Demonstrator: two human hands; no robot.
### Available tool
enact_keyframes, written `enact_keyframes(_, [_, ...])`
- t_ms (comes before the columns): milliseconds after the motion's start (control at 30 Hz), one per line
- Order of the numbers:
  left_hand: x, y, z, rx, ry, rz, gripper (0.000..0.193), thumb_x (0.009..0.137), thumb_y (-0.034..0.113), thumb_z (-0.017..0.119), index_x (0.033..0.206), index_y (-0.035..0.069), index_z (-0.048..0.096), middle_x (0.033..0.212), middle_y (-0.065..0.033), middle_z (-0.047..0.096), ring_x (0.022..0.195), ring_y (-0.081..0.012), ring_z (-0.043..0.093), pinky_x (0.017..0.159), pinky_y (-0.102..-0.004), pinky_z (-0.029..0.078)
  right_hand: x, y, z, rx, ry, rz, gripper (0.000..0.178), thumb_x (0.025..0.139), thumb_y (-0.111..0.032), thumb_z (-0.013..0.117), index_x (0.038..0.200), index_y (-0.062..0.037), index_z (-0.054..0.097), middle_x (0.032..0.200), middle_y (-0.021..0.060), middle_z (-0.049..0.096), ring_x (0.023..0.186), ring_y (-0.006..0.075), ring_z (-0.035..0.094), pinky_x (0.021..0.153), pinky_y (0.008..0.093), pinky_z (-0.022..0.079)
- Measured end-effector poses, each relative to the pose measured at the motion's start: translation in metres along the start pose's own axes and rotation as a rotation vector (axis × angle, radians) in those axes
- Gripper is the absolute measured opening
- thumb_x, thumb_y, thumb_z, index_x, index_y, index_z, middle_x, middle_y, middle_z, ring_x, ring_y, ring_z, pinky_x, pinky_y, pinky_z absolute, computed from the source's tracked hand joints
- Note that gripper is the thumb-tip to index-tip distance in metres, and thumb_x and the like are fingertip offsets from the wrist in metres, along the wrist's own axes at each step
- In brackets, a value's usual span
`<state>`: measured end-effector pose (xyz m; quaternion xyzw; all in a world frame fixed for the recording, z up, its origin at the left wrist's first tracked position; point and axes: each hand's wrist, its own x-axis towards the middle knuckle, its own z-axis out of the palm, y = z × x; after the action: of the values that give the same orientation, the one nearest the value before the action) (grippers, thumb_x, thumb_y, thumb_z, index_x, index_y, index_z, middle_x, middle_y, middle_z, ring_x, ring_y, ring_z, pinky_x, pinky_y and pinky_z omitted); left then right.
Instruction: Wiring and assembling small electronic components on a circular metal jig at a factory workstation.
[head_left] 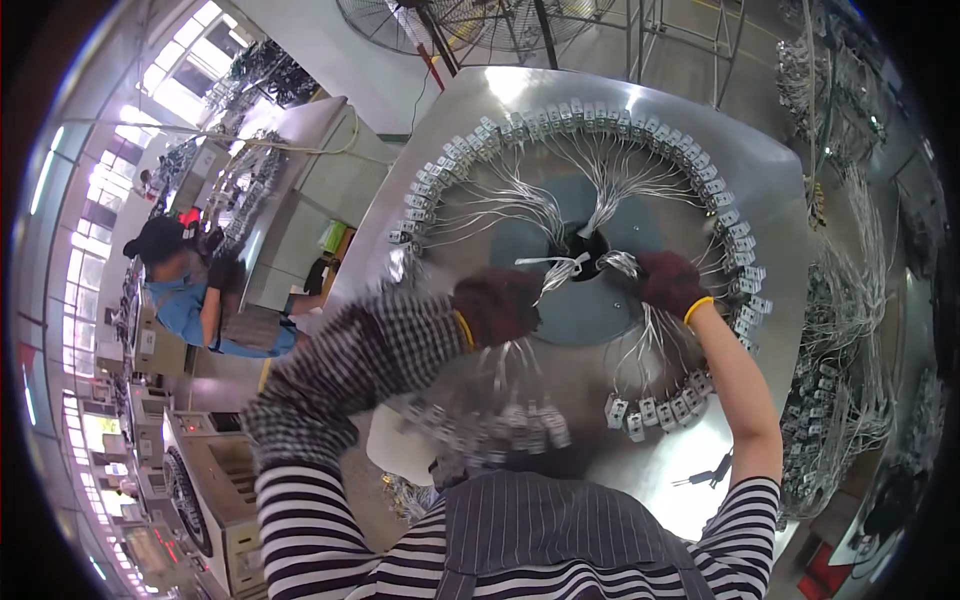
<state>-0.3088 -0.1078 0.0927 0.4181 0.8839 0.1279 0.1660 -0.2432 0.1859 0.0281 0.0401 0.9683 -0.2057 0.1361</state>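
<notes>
Left hand (pixel 497 305): dark red work glove with a yellow cuff, over a checked sleeve. Closed around a bunch of white wires (pixel 553 270) whose loose ends stick out just past the fingers, toward the dark centre hole (pixel 585 245). The bunch lies between the two hands, just above the blue inner disc (pixel 590 310).

Right hand (pixel 668 282): same kind of glove, forearm bare. Curled over a second bundle of wires (pixel 622 263) at the edge of the hole; whether the fingers pinch it or only rest on it cannot be told.

Round metal table (pixel 770 200): shiny steel, carries everything named here. A ring of small grey connectors (pixel 560 118) runs around both hands, well apart from them, each with thin white leads running inward to the hole. The near part of the ring sits below the hands, close to the person's striped shirt and apron.

Black hand tool (pixel 712 474): lies on the table below the right forearm, well apart from either grip.

Hanging wire harnesses (pixel 850 330): right of the table, beyond the right hand.

Another person (pixel 185 290): dark cap, blue top, at a bench far left of the left hand.

Large fan (pixel 480 25): beyond the table's far rim.
</notes>
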Motion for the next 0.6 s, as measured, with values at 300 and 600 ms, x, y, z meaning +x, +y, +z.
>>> enact_keyframes(300, [0.139, -0.149, -0.093, 0.653, -0.024, 0.827, 0.019, 0.093, 0.019, 0.045, 0.094, 0.003, 0.056, 0.057, -0.0083, 0.052, 0.05, -0.0248, 0.056, 0.047, -0.0328, 0.051, 0.043, -0.068, 0.008, 0.105, 0.022, 0.146, 0.043, 0.082, -0.051, 0.06, 0.089, -0.0104, 0.07, 0.087, 0.0163, 0.069, 0.088, 0.0371, 0.067, 0.079, 0.0472, 0.052])
enact_keyframes(600, [0.237, -0.282, -0.038, 0.405, -0.335, 0.523, 0.032, 0.074, 0.023, 0.07, 0.102, 0.008, 0.062, 0.094, -0.0132, 0.066, 0.095, -0.0317, 0.064, 0.084, -0.0433, 0.052, 0.213, -0.117, -0.066, -0.5, -0.311, -0.282, 0.027, 0.077, -0.041, 0.061, 0.082, -0.0172, 0.071, 0.076, 0.0113, 0.069, 0.07, 0.0338, 0.068, 0.062, 0.0449, 0.053])
